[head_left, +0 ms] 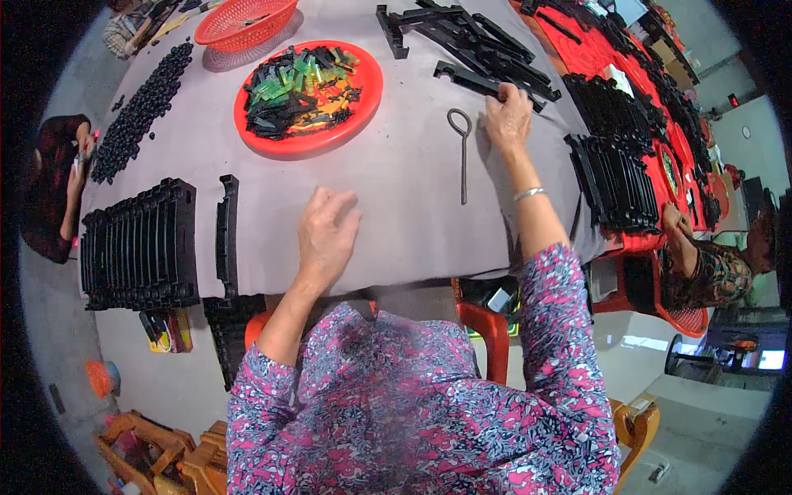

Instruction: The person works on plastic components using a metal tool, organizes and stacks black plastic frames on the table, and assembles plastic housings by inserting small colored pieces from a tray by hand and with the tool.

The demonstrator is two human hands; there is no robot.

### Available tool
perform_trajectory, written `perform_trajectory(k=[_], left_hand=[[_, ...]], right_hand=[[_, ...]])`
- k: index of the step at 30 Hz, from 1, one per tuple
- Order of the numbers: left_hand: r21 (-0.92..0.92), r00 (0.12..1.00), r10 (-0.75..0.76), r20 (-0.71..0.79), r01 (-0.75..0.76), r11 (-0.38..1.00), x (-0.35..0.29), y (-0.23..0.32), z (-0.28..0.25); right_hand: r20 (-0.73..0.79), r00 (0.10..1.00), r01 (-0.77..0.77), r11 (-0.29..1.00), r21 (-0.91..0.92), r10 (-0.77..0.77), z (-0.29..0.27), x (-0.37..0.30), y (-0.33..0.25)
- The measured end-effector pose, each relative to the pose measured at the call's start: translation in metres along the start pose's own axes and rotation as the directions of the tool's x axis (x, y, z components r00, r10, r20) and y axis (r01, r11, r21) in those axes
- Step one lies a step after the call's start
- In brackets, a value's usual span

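Observation:
My right hand [508,117] reaches to the far right of the table, its fingers closed over the middle of a long black plastic strip [464,77]. That strip lies at the near side of a loose pile of similar black plastic strips [487,43]. My left hand [327,235] hovers over the cloth near the table's front edge, with nothing in it and its fingers loosely bent and apart. Between the hands, a dark metal rod with a looped end [464,157] lies on the cloth. One single black strip [225,235] lies left of my left hand.
A red tray [373,99] holds small green, orange and black pieces. Behind it stands a red basket [239,33]. Small black parts [148,107] and a row of black strips [140,247] lie at left. Other people work at both sides; a red-covered table [569,41] adjoins at right.

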State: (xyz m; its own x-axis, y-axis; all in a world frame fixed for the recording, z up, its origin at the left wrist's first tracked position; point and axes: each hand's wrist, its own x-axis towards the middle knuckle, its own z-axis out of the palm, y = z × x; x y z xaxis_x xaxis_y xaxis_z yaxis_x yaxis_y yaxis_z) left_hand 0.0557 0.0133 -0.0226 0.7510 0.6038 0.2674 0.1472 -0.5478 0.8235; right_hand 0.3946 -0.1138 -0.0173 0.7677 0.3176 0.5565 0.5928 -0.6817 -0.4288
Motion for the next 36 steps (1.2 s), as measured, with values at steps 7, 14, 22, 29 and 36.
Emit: perform_trajectory(k=[7,14,22,29,36], left_hand=[[0.034,0.989,0.147,-0.018,-0.146,0.989,0.0,-0.004,0.001],[0.049,0.991,0.133,-0.024,-0.132,0.99,-0.002,-0.005,0.001],[-0.149,0.954,0.025,-0.3,-0.073,0.986,-0.009,0.0,-0.006],[0.186,0.92,0.309,-0.242,-0.269,0.945,-0.017,0.009,-0.021],[0.201,0.955,0.295,-0.04,-0.281,0.938,-0.023,-0.006,-0.025]], right_hand=[[0.316,0.932,0.31,0.846,-0.434,-0.179,-0.005,0.041,0.029],[0.412,0.891,0.189,0.981,0.042,-0.19,-0.032,0.04,0.004],[0.823,0.515,-0.186,0.905,0.382,-0.241,-0.092,-0.063,-0.1],[0.646,0.411,0.221,0.758,0.614,-0.643,-0.077,-0.102,-0.112],[0.717,0.387,-0.014,0.774,0.633,-0.579,-0.069,-0.103,-0.107]])
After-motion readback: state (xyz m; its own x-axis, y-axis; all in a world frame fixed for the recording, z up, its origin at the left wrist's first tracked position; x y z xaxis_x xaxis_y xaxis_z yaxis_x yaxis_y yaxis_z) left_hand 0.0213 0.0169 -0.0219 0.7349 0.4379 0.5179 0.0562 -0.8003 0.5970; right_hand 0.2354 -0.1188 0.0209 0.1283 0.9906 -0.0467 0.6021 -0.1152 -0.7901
